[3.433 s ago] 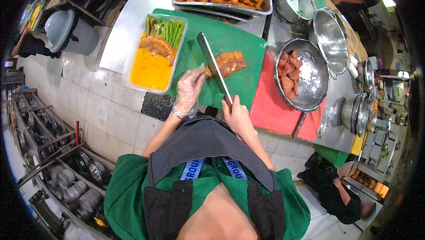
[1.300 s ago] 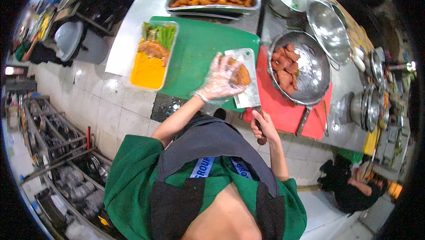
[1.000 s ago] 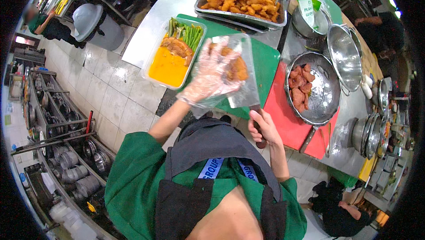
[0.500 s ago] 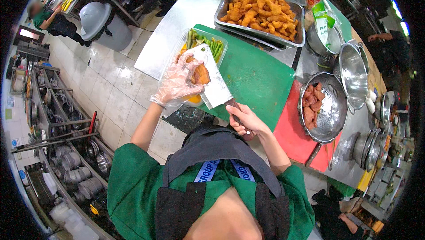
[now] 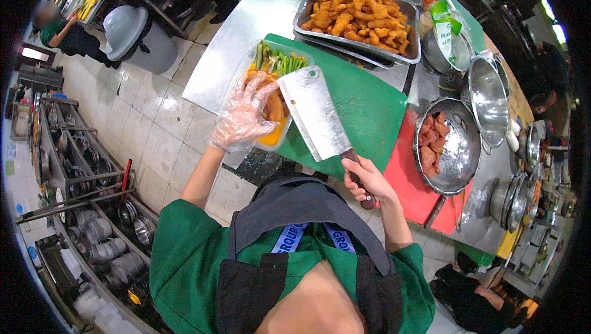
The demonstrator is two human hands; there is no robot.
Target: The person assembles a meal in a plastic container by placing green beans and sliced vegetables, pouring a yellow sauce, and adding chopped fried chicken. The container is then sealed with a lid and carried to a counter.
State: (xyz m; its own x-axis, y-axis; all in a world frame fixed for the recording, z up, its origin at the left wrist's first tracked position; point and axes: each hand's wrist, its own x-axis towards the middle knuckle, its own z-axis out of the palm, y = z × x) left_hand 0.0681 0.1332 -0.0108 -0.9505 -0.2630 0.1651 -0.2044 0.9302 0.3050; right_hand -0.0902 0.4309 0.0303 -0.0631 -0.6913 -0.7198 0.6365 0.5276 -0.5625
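Cleaver (image 5: 315, 115) now tilted over tray (image 5: 246, 69)

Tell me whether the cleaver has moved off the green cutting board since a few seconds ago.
Yes. The broad steel cleaver, gripped in the right hand, has swung left from the middle of the green cutting board to the clear plastic food tray.

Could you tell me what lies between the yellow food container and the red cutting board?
In the head view, the green cutting board fills that stretch, with the cleaver held over its near edge.
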